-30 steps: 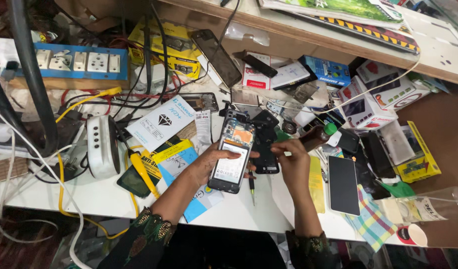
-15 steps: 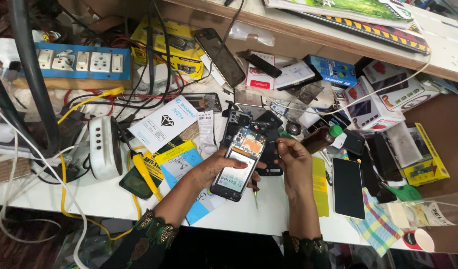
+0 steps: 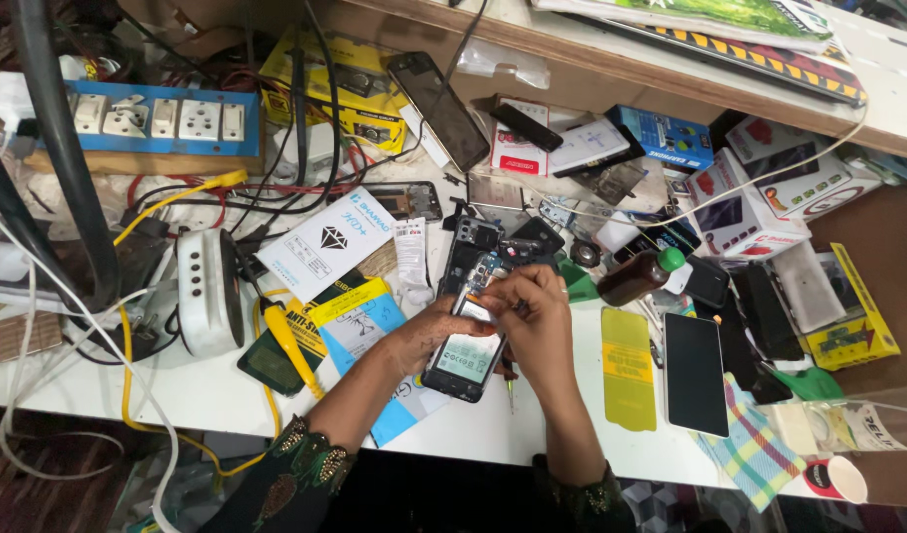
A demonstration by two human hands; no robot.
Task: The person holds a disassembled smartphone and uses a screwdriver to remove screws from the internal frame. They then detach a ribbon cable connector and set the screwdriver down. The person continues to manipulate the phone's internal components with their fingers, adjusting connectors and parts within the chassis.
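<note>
Both hands meet over an opened phone (image 3: 470, 336) lying with its back cover off on a white worktable (image 3: 216, 390). Left hand (image 3: 429, 334) grips the phone's left edge, fingers curled around it to steady it. Right hand (image 3: 540, 321) rests on the phone's upper half, its fingertips (image 3: 495, 288) pinched narrowly together against the exposed parts near the top; whether they hold a small piece or tool cannot be told. The phone sits directly under and between the two hands, tilted a little, its top end pointing away from the person.

Just beyond the fingertips lie black phone parts (image 3: 517, 242). Just right of the right hand lies a yellow screen protector sheet (image 3: 628, 367), and beyond it a white phone (image 3: 695, 373) lying flat. A small brown bottle with a green cap (image 3: 639, 277) lies up and to the right of the right hand. Left of the left hand are blue and yellow screen protector packets (image 3: 350, 316) and a white packet with a diamond mark (image 3: 325, 242), then a white rounded device (image 3: 203, 291) with yellow cable. Well away, up and to the left, a blue power strip (image 3: 152, 118) holds white sockets. Small product boxes (image 3: 740, 212) crowd the far right.
</note>
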